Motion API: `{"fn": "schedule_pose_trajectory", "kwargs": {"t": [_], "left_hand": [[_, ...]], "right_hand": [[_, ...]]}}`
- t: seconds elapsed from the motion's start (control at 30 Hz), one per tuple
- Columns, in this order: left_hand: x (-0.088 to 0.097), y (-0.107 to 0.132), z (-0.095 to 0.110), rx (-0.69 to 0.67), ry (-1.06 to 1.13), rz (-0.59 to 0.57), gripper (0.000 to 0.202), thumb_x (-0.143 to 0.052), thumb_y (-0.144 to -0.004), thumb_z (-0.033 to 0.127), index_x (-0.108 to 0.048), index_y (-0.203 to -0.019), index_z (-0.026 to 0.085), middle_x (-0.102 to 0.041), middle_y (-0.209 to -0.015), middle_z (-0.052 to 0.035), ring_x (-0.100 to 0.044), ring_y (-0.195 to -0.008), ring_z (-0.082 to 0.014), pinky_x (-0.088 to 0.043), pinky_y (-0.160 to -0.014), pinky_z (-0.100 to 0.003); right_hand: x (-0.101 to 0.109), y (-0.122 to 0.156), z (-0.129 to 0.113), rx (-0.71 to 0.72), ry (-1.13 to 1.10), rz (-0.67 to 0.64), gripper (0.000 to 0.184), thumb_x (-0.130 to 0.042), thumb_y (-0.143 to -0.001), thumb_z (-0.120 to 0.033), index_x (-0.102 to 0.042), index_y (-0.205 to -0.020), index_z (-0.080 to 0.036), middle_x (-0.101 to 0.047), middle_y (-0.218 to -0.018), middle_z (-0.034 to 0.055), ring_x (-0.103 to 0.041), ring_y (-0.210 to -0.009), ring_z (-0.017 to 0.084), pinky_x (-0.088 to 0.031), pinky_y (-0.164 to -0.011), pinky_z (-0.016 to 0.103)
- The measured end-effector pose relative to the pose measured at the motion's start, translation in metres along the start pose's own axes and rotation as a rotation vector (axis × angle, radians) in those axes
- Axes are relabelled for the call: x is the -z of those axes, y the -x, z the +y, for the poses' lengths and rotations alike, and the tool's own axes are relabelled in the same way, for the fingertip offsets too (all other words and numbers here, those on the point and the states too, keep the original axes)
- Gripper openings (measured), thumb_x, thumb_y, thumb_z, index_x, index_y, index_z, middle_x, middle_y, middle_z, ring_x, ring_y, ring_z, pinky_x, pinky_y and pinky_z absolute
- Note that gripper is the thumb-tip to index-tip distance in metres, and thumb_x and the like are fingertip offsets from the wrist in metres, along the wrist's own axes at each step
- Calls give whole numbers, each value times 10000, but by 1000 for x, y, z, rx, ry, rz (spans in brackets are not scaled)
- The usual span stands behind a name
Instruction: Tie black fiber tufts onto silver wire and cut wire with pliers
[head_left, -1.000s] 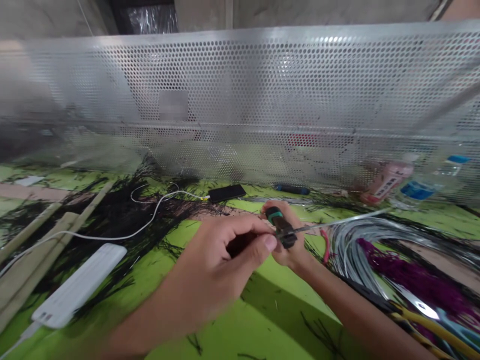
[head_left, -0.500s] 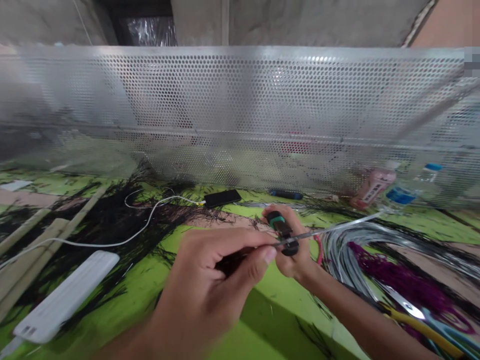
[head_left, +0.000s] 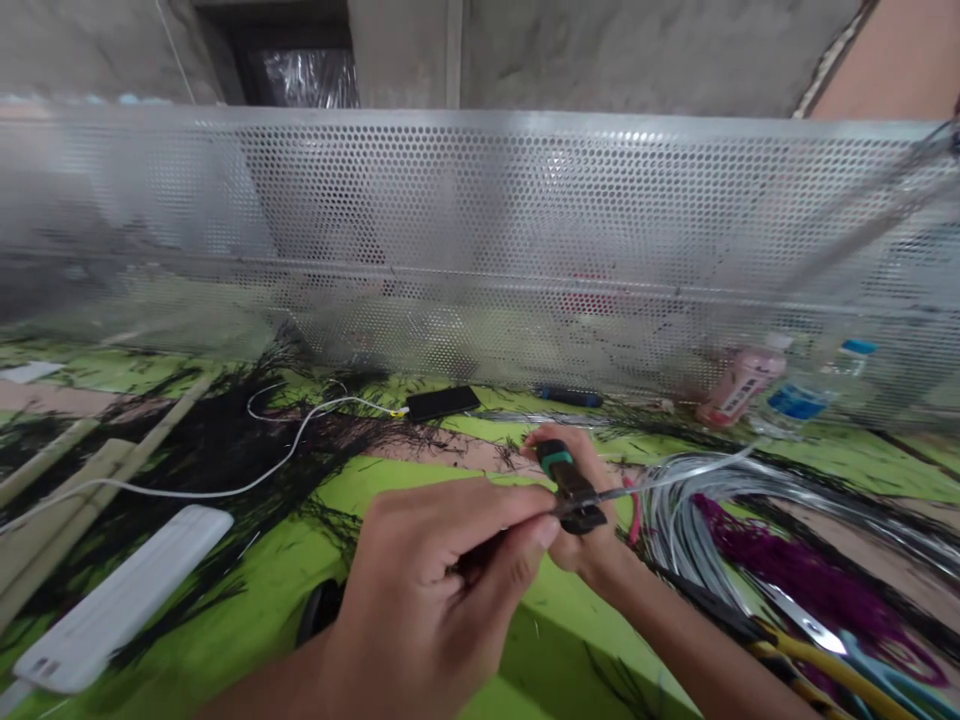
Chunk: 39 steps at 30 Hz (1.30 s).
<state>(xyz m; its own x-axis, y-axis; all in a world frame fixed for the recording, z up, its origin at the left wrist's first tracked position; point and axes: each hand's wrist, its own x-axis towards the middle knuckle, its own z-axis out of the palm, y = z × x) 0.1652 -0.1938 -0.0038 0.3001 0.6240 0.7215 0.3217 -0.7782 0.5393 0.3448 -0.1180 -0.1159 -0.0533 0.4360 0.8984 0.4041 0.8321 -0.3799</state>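
Note:
My right hand [head_left: 581, 505] is closed round a small hand tool with a black and green handle [head_left: 564, 472]. A thin silver wire [head_left: 675, 478] runs from the tool's jaw off to the right. My left hand [head_left: 439, 580] is pinched shut just left of the tool, thumb and forefinger pressed on the near end of that wire, with a dark tuft showing under the fingers. Both hands hover over the green tabletop [head_left: 225, 640].
A coil of silver wire [head_left: 697, 520] and a purple fibre bundle [head_left: 810, 570] lie to the right, with yellow-handled pliers [head_left: 825, 655]. Black fibres [head_left: 225, 440], a white power bank [head_left: 112, 600], a cable and a phone [head_left: 442, 402] lie left. A perforated metal screen [head_left: 480, 240] backs the table, bottles [head_left: 742, 385] by it.
The view has tilted slightly. My left hand has drawn closer to the camera, and both hands stay pinched together on the wire and the tool.

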Motion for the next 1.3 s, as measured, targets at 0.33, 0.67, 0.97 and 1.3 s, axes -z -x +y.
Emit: {"fn": "schedule_pose_trajectory", "kwargs": {"t": [0.33,0.67,0.97,1.3], "left_hand": [[-4,0,-3,-19,12,-10,123,-631,-914,127,-734,-869,177,-594,-577,57,-489,-462,-60,-366,-438,-194],[-6,-3,-8,14,38,19,134,-650,-919,137,-739,-828,176,-681,-642,51,-575,-511,-60,-437,-486,-159],[-3,3,-1,-132,-106,95,88,-665,-919,118,-747,-921,147,-775,-754,7,-676,-582,-69,-488,-555,-171],[-3,14,4,-265,-215,81,142,-646,-919,69,-724,-1027,119,-683,-653,27,-604,-518,-66,-494,-533,-197]], "right_hand": [[0,0,4,42,2,-8,382,-528,-880,-416,-527,-1223,-248,-617,-1004,88,-642,-861,272,-572,-724,463],[4,11,-9,-91,1,-77,409,-529,-784,-148,-557,-1183,-233,-641,-981,65,-628,-846,239,-554,-715,417],[27,38,-20,-236,15,-140,492,-546,-765,-55,-580,-1191,-300,-676,-1026,37,-655,-912,241,-555,-738,378],[30,34,-34,-225,-1,-133,560,-543,-803,-121,-517,-1338,-283,-637,-1162,64,-629,-1062,259,-563,-870,422]]}}
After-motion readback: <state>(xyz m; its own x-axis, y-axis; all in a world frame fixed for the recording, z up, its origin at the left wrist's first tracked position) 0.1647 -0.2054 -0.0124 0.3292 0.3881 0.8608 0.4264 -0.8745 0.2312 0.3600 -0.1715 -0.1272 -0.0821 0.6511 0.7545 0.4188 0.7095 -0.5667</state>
